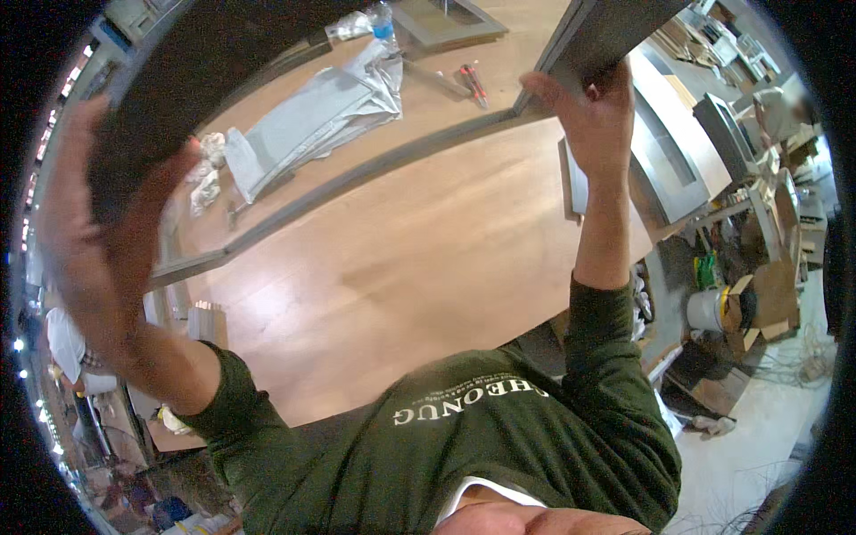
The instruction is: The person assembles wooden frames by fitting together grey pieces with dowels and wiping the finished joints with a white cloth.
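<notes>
I hold up a large dark grey frame (pixel 357 171), its near long bar crossing above the wooden tabletop (pixel 374 259). My left hand (pixel 116 214), blurred and close to the view, is closed around the frame's dark left side. Around the right side bar wraps my right hand (pixel 597 120), thumb on the inner edge and fingers mostly hidden behind it. Through the frame's opening show a crumpled grey plastic sheet (pixel 303 120) and a red utility knife (pixel 473 85) lying on the table. The frame's far part runs out of view.
Beyond the sheet stand a plastic bottle (pixel 382 27) and another grey framed panel (pixel 450 22). Crumpled white gloves or rags (pixel 207 174) lie at the left. On the right are grey panels (pixel 664 152), a white bucket (pixel 706 309) and an open cardboard box (pixel 771 299).
</notes>
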